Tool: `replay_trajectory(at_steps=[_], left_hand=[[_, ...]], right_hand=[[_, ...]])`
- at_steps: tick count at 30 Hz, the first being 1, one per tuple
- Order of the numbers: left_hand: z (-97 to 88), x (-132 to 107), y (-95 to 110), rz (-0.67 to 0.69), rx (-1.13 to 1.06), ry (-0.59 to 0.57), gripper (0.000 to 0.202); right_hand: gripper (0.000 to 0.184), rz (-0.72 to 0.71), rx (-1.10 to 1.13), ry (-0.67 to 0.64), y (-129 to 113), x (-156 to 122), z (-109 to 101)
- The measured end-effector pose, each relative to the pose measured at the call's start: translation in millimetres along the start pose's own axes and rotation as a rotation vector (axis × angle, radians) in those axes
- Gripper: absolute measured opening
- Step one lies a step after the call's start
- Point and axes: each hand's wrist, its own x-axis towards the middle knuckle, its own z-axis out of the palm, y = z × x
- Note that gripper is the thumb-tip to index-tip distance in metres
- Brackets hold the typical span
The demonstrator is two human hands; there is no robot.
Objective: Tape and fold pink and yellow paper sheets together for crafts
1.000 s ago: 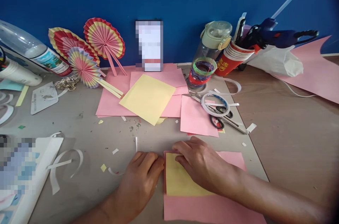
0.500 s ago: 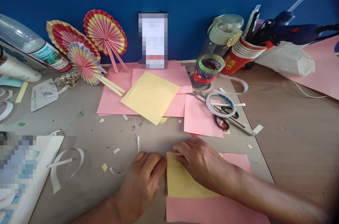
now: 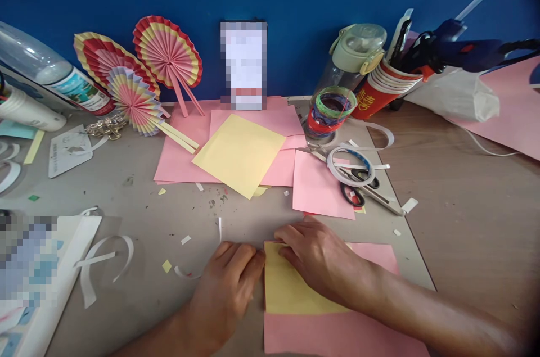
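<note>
A yellow paper sheet (image 3: 289,292) lies on a pink sheet (image 3: 337,334) near the table's front edge. My right hand (image 3: 323,258) lies on the yellow sheet's top edge, its fingers together and pressing the paper down. Beside the sheet's left edge, my left hand (image 3: 223,289) has its fingers curled, the fingertips touching the paper's edge. I cannot see what lies under either palm.
More pink sheets and a yellow sheet (image 3: 239,154) lie in the middle. Three folded paper fans (image 3: 135,73) lean on the blue wall. Scissors (image 3: 363,188), a tape ring (image 3: 350,166), a bottle (image 3: 352,62) and a red cup (image 3: 383,90) stand at the right. Paper scraps are scattered about.
My hands have barely moved on the yellow sheet. The view shifted slightly left and down between one second ago and half a second ago.
</note>
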Motion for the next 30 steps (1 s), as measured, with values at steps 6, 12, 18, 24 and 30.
replay_trajectory(at_steps=[6, 12, 18, 24, 30], left_hand=[[-1.1, 1.9, 1.0, -0.021, -0.014, 0.042, 0.029], [-2.0, 3.1, 1.3, -0.011, -0.005, 0.035, 0.029], [-2.1, 1.4, -0.4, -0.005, 0.0, 0.032, 0.029], [-1.4, 2.9, -0.4, -0.003, 0.009, 0.068, 0.029], [0.5, 2.3, -0.1, 0.013, 0.03, 0.033, 0.028]], right_hand=[[0.019, 0.005, -0.031, -0.038, 0.6, 0.3, 0.9], [0.017, -0.01, -0.023, -0.003, 2.3, -0.5, 4.6], [0.02, 0.032, -0.036, -0.058, -0.8, 0.1, -1.5], [0.016, 0.019, -0.009, -0.038, 2.5, 0.3, 2.2], [0.017, 0.022, -0.027, -0.056, 0.2, 1.1, -0.5]])
